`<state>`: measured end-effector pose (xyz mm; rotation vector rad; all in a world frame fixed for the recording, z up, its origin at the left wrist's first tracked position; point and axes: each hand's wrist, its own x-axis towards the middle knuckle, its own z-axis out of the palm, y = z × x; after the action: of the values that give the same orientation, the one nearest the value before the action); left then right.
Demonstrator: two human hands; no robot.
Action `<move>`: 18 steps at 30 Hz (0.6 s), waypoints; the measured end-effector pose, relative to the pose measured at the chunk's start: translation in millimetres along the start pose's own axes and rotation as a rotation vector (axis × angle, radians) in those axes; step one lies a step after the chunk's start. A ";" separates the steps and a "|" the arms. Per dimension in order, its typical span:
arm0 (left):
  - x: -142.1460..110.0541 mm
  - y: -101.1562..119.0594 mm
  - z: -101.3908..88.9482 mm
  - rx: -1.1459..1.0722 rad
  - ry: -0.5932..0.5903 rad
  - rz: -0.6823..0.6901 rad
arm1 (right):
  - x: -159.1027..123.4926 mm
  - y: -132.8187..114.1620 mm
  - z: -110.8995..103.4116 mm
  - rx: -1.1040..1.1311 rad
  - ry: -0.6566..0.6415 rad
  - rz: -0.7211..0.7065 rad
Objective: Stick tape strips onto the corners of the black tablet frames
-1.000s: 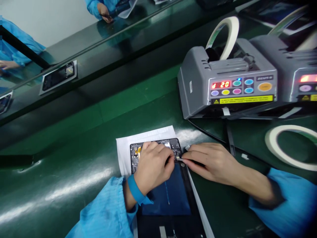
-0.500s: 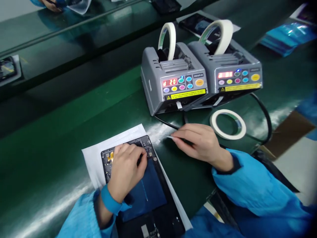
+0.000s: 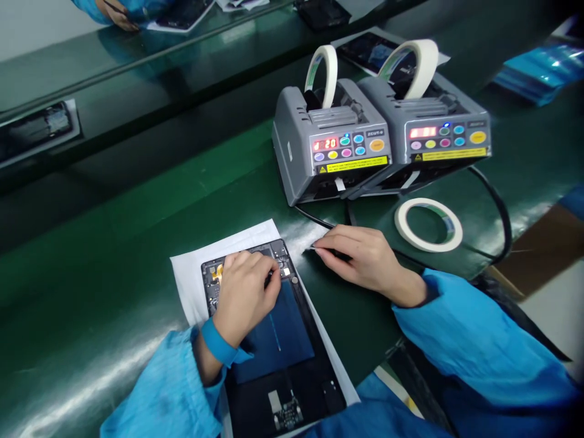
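Observation:
An opened tablet (image 3: pixel 274 328) lies in front of me, its circuit board and blue-black battery exposed, on a sheet of white paper (image 3: pixel 185 277). My left hand (image 3: pixel 246 292), with a blue band at the wrist, rests over the board at the tablet's top end. Its fingers are curled, thumb and forefinger together; whatever is between them is hidden. To the right of the tablet's top corner, my right hand (image 3: pixel 358 258) is just above the table. Thumb and forefinger pinch a small thin strip (image 3: pixel 312 247), whose tip points towards the tablet.
Two grey tape dispensers (image 3: pixel 333 146) with lit red displays stand side by side beyond my hands. A loose tape roll (image 3: pixel 427 225) and black cables (image 3: pixel 497 201) lie to the right. More tablets (image 3: pixel 41 131) lie along the far line, where another person's hand (image 3: pixel 119 13) shows.
My right hand has drawn away from the tablet's top edge to the right, carrying the strip. My left hand stays over the board. The camera's view has swung right.

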<state>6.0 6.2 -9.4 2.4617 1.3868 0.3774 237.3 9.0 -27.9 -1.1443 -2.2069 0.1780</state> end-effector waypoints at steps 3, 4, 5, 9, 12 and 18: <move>-1.3 -0.1 1.1 0.003 0.007 0.000 | 1.0 -9.1 2.4 0.082 0.012 0.005; -1.6 -0.1 1.3 0.005 0.008 0.003 | 1.9 -12.3 3.2 0.094 0.015 0.005; -1.9 -0.1 1.5 0.007 0.010 0.006 | 3.2 -15.5 4.0 0.093 0.014 -0.001; -2.4 -0.4 1.9 0.008 0.009 0.012 | 12.1 -26.2 8.9 0.019 -0.006 -0.087; -2.5 -1.0 2.2 -0.001 0.008 0.013 | 18.6 -29.3 15.1 -0.079 -0.026 -0.185; -3.1 -2.0 3.3 -0.004 -0.017 0.007 | 18.3 -27.5 23.2 -0.252 -0.062 -0.292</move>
<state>4.0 4.1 -13.5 2.4613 1.3695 0.3604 197.0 10.2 -26.7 -0.9375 -2.4730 -0.1958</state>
